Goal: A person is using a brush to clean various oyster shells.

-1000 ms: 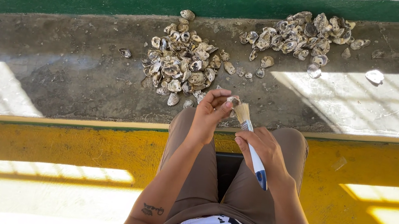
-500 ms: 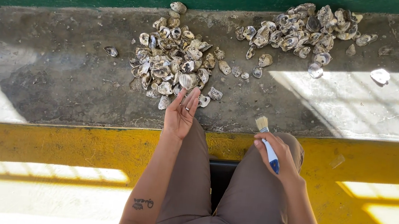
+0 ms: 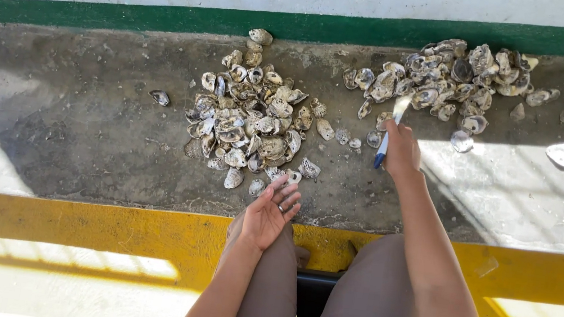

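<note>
My right hand (image 3: 400,151) reaches forward over the concrete floor (image 3: 83,125), gripping a small brush (image 3: 392,126) with a blue handle and pale bristles. The brush tip sits at the near edge of the right-hand pile of oyster shells (image 3: 452,79). My left hand (image 3: 270,214) is palm up with fingers apart, holding nothing, just short of the nearest shells of the middle pile of oyster shells (image 3: 251,118). My knees in tan trousers (image 3: 364,307) are below.
A yellow painted curb (image 3: 70,225) runs across in front of my knees. A green strip (image 3: 170,16) and a white wall bound the floor at the back. Lone shells lie at the left (image 3: 158,97) and far right (image 3: 561,154). Bright sun patches fall on the floor.
My right hand with the brush has stretched forward from above my knee to the right pile. My left hand has let its shell go and now lies open, palm up.
</note>
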